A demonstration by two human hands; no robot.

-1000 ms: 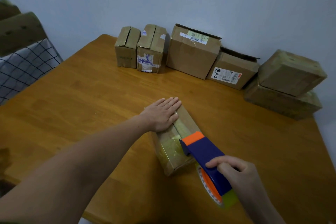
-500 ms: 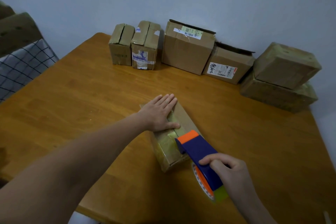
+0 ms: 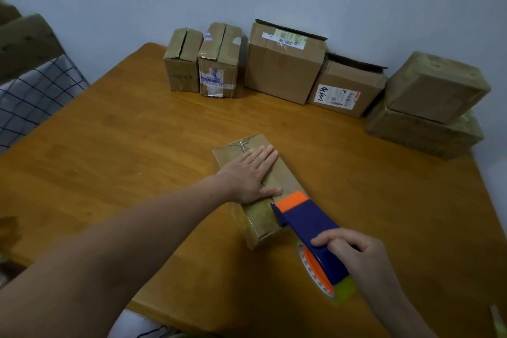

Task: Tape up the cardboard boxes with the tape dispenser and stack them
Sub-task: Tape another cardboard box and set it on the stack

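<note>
A small flat cardboard box (image 3: 285,175) lies in the middle of the wooden table (image 3: 123,151). My left hand (image 3: 251,174) presses flat on its top with straight fingers. My right hand (image 3: 356,258) grips the handle of a blue and orange tape dispenser (image 3: 307,221). The dispenser's orange nose rests on the near end of the box top, over a strip of shiny tape (image 3: 258,214). The tape roll (image 3: 315,271) hangs below the box's near edge.
Several cardboard boxes line the far wall: two narrow ones (image 3: 182,63) (image 3: 219,60), a larger one (image 3: 282,63) and a labelled one (image 3: 345,88). Two taped boxes (image 3: 436,85) (image 3: 419,134) are stacked at the far right. A checked cloth (image 3: 33,99) lies at the left.
The dispenser and my right hand have drawn back toward me along the box top, uncovering more taped surface. My left hand stays pressed on the box. My head has shifted slightly.
</note>
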